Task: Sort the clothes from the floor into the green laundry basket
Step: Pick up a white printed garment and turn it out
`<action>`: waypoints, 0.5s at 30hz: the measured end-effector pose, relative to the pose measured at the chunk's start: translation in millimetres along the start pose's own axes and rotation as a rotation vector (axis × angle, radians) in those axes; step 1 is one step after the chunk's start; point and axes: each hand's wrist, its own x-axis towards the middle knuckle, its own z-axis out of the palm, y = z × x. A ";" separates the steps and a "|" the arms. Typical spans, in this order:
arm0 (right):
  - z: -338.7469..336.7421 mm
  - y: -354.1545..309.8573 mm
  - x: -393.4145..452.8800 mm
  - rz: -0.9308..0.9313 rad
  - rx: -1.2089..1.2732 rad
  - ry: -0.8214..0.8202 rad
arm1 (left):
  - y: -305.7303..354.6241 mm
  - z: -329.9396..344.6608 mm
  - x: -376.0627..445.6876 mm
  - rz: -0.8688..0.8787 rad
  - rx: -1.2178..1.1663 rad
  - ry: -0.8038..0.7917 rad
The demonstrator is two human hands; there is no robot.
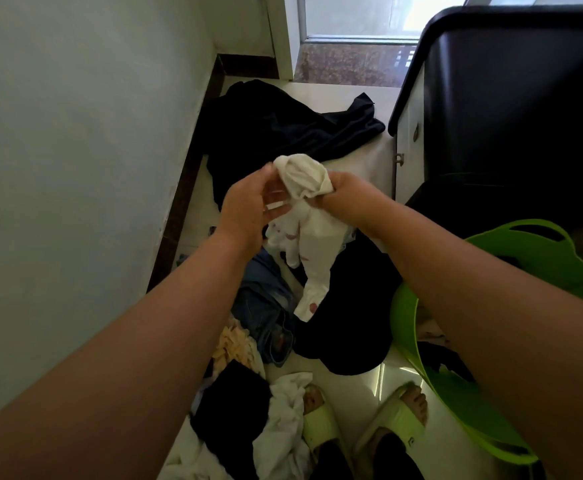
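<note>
The right hand (343,194) gripped the bunched top of a small white cloth garment with reddish marks (305,233), fingers curled into it; the left hand (248,206) pinched the same garment, its fingers only partly closed. The garment hung in the air above the pile. At four o'clock from the hands stood the green plastic laundry basket (484,407), with something dark and something pale already inside. Much remained on the floor (349,389): a large dark garment (283,129) at twelve o'clock, blue jeans (262,306), and black and white pieces at six o'clock. By my judgement, sorting was well short of finished.
</note>
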 end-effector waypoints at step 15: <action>-10.4 -64.5 -14.7 0.075 1.265 -0.532 | -63.0 4.4 13.9 -0.119 0.434 -0.090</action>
